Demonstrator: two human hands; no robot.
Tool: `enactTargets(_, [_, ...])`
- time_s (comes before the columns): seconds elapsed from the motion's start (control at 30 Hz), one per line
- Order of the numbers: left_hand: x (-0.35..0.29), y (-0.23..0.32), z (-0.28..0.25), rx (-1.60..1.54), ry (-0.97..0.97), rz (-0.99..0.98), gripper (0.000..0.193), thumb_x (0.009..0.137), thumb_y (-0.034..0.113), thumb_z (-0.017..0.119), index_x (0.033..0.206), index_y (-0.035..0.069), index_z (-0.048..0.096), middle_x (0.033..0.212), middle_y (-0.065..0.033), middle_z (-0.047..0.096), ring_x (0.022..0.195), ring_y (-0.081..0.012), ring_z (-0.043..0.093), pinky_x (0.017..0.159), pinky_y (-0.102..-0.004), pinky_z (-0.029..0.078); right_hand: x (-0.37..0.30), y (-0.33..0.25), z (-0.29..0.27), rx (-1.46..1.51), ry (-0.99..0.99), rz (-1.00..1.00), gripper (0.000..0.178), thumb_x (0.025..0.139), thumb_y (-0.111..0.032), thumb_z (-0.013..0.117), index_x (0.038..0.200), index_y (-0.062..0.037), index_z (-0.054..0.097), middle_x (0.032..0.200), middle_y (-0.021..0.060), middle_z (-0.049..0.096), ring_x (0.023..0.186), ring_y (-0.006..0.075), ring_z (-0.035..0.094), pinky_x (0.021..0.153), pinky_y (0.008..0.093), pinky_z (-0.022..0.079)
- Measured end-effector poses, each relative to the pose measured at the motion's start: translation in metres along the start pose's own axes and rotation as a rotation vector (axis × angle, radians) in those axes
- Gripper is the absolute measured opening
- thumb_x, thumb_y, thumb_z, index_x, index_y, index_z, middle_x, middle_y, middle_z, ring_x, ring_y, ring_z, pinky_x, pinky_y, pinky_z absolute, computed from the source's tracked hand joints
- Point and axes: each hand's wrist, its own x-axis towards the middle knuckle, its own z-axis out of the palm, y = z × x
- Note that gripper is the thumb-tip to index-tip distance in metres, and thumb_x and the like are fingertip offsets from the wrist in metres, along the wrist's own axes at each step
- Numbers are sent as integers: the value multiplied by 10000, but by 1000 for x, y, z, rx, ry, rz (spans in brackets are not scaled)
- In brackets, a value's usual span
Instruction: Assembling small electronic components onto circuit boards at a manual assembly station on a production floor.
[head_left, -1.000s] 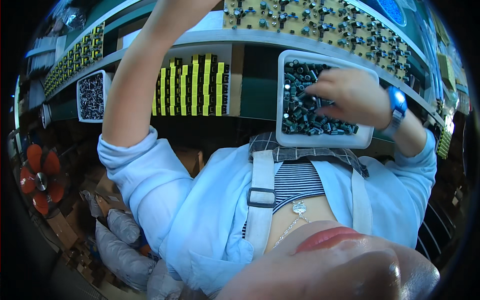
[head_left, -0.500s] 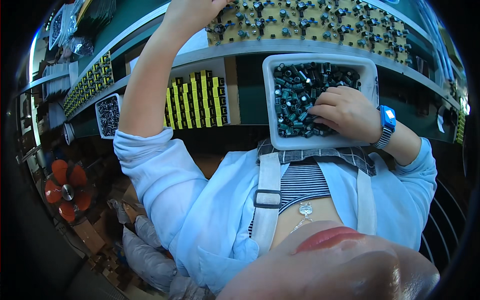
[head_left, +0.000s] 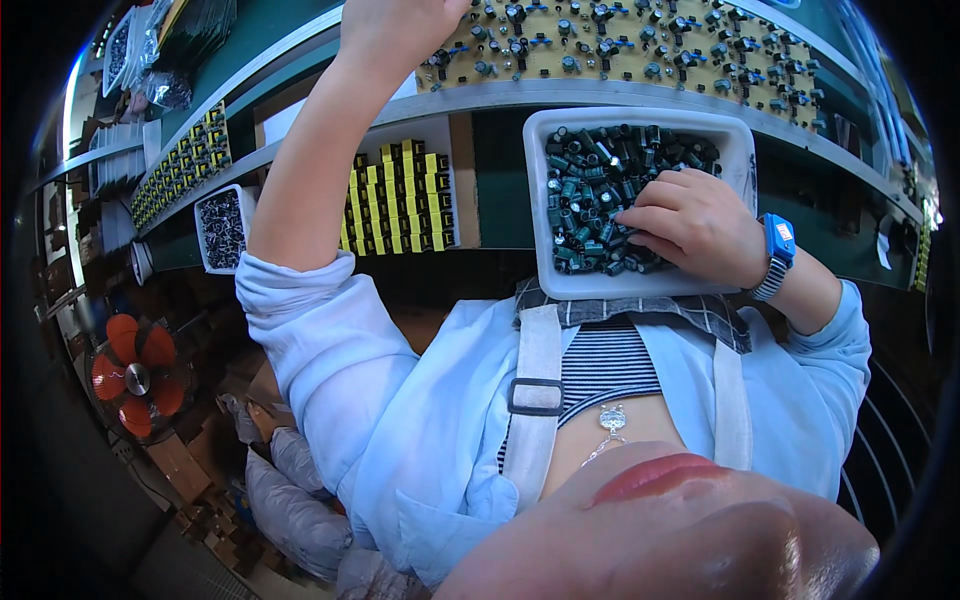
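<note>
My left hand (head_left: 402, 28) is at the top edge, over the near left part of a tan circuit board panel (head_left: 560, 72) crowded with small upright parts. Its fingers are mostly cut off by the frame, so what they hold does not show. My right hand (head_left: 690, 225) rests in a white plastic tray (head_left: 752, 150) close to my chest. The fingers are curled and pressed together among many dark green cylindrical capacitors (head_left: 585, 190), closed on capacitors at the fingertips, though exactly which ones is hidden.
Yellow-and-black blocky components (head_left: 400, 205) stand in rows left of the tray. Beyond my left forearm are a small white bin (head_left: 222, 228) of tiny parts and another populated board (head_left: 185, 165). A metal rail (head_left: 490, 97) crosses the bench. An orange-bladed fan (head_left: 137, 378) stands lower left.
My left hand and forearm have shifted a little to the right. The right hand has barely moved within the capacitors. The fan blades have turned.
</note>
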Motion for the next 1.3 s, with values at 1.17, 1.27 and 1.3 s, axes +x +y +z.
enactTargets(1.17, [-196, 69, -15, -1700, -219, -684, 544, 989, 326, 508, 1397, -2, 359, 1246, -110, 573, 1100, -207, 594, 960, -345, 481, -51, 1, -15, 912, 218, 487, 254, 980, -187, 573, 1117, 25, 600, 1039, 63, 656, 854, 102, 595, 787, 242, 480])
enactTargets(1.27, [-181, 25, -37, -1741, 15, -688, 548, 975, 309, 502, 1388, -9, 332, 1247, -123, 558, 1121, -233, 585, 962, -374, 495, -7, -13, -28, 969, 344, 348, 240, 979, -173, 571, 1114, 23, 604, 1071, 77, 656, 880, 110, 602, 791, 241, 477])
enactTargets(1.3, [-173, 10, -44, -1740, 156, -699, 535, 967, 293, 492, 1373, -14, 328, 1229, -133, 564, 1106, -252, 598, 928, -399, 527, 4, -18, -34, 1003, 412, 308, 233, 978, -166, 570, 1113, 21, 606, 1087, 83, 656, 893, 114, 606, 792, 240, 475])
